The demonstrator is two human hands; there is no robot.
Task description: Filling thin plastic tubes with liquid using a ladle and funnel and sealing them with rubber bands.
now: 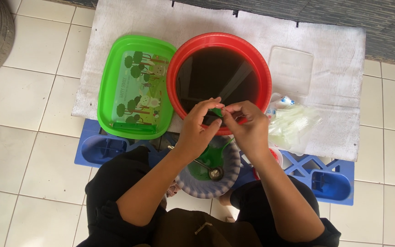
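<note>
My left hand (197, 128) and my right hand (248, 126) meet over the near rim of a red round basin (264, 73) filled with dark liquid. Between their fingertips they pinch a small green piece (216, 111). Below my hands sits a blue-rimmed bowl (232, 176) holding green liquid, with a metal spoon (213, 173) lying in it.
A green rectangular tray (110, 87) with a tree-and-animal picture lies left of the basin. A clear lid (291, 71) and a bag of small clear plastic packets (293, 126) lie to the right, all on a white cloth (334, 55) over a blue pallet (330, 183). White floor tiles surround them.
</note>
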